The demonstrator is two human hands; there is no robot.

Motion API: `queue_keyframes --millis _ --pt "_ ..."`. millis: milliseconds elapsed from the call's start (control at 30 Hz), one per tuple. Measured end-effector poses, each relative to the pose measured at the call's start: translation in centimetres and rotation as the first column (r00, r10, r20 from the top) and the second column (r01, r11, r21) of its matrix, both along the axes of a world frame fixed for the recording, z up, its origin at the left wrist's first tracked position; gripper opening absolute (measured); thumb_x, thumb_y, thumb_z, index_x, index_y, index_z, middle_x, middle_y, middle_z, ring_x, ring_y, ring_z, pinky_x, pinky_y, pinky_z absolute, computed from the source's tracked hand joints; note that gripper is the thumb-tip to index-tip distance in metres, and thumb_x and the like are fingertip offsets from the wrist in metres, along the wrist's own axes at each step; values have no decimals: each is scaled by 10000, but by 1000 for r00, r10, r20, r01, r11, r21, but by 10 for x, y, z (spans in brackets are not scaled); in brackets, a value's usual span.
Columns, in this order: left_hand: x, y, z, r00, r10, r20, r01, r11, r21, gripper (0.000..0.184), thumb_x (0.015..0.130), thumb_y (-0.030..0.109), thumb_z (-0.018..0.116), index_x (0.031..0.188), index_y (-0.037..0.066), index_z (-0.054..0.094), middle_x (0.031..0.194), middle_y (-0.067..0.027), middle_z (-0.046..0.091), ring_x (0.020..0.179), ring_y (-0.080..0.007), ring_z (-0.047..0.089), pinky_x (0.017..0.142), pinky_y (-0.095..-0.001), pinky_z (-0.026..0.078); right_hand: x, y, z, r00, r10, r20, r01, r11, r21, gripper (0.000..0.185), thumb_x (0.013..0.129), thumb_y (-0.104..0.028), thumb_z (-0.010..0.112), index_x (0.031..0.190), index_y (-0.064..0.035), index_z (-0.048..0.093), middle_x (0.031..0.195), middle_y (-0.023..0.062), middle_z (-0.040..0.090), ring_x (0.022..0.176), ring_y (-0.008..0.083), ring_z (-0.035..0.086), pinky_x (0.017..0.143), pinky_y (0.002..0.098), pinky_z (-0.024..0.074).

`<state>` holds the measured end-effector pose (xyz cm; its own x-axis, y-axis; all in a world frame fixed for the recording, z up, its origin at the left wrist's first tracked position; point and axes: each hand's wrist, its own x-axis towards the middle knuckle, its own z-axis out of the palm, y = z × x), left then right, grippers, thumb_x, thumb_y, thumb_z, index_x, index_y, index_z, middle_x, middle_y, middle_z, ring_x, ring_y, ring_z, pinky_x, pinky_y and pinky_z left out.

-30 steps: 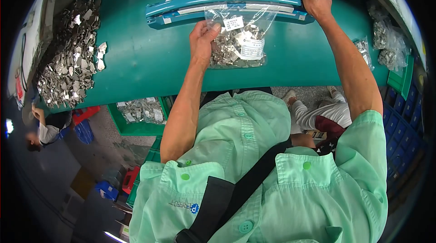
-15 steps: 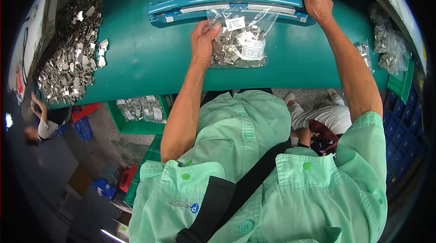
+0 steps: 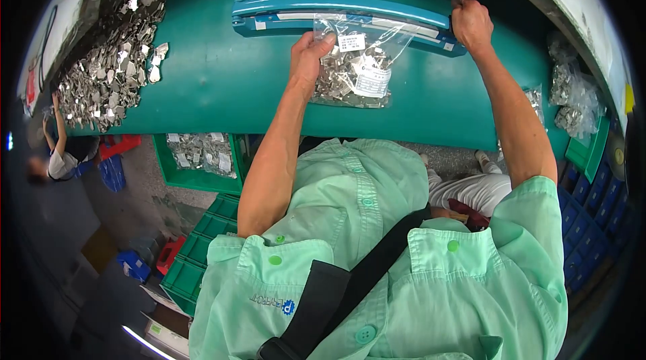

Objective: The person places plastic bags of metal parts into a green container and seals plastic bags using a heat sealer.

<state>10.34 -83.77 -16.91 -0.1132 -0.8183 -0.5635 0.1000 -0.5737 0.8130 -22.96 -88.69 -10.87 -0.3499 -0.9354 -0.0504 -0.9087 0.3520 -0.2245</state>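
A clear plastic bag (image 3: 353, 74) of small metal pieces, with two white labels, lies in front of a long blue bag sealer (image 3: 282, 17). Its upper edge lies across the sealer. My left hand (image 3: 312, 52) pinches the bag's upper left edge between thumb and fingers. At the sealer's right end, my right hand (image 3: 472, 22) is closed on the end of its upper arm, which is down close to the base.
Loose metal pieces (image 3: 111, 74) are heaped at the left of the green table (image 3: 222, 84). More filled bags (image 3: 572, 84) lie at the right edge. Below the table stands a green crate (image 3: 192, 177) of bags. Other people are at the far left and beyond the table's front edge.
The whole view has turned slightly, so the table and sealer look tilted down to the right. Both hands keep their hold on the bag and the sealer's arm.
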Motion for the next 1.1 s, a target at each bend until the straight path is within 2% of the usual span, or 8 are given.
queue_keyframes --millis 100,300,367,467,500,667,833,1100 --pt "-6 0 7 1000 23 -4 -23 1000 3 528 831 311 736 1240 4 605 1202 -130 644 1121 -235 562 944 -381 419 6 3 8 1000 -12 8 12 1000 -4 314 848 -180 464 1023 -130 720 1004 223 695 1006 418 642 898 493 498" --pt "-11 -1 18 1000 19 16 -20 999 36 499 838 278 719 1234 -6 609 1135 -136 672 1055 -252 604 929 -370 434 -9 12 23 992 2 128 33 961 -273 265 888 -182 533 1072 -93 701 1037 199 705 928 363 683 885 439 514" --pt "-9 -3 16 999 8 38 -11 997 80 489 836 273 723 1224 -4 613 1126 -138 674 1031 -259 613 890 -379 455 -16 27 49 919 -36 394 215 881 -422 254 905 -175 552 1077 -44 686 992 181 708 857 299 687 818 408 533" --pt "-8 -2 16 998 9 64 -10 1000 18 524 851 332 722 1238 0 598 1084 -108 671 905 -191 631 631 -314 446 -37 46 48 506 -16 863 613 710 -346 255 931 -176 570 1062 22 664 909 141 694 746 207 662 689 359 541" --pt "-8 -1 18 999 21 49 -22 999 35 507 847 315 725 1228 2 606 1092 -118 674 938 -213 631 705 -337 455 -42 55 39 283 22 959 725 650 -228 262 939 -179 575 1053 42 657 878 126 687 709 177 648 641 343 540" --pt "-5 -4 13 997 41 -70 -37 998 57 435 844 271 728 1178 7 634 1085 -128 688 971 -246 643 828 -383 482 15 79 22 570 -124 812 284 958 -53 323 947 -248 610 1123 22 628 828 90 651 618 159 615 511 289 487" --pt "-5 -7 8 997 43 -72 -38 997 66 391 854 259 720 1146 9 647 1043 -113 698 930 -230 649 814 -368 484 51 47 25 831 -56 554 -3 994 106 368 881 -289 688 1082 17 649 840 138 674 590 204 649 581 342 517" --pt "-9 -11 16 998 52 37 -54 997 61 294 869 285 727 975 16 672 939 -77 680 813 -180 615 743 -342 507 45 15 -36 845 166 508 -127 986 -112 249 832 -220 701 992 -29 696 864 111 698 668 239 677 704 383 522"
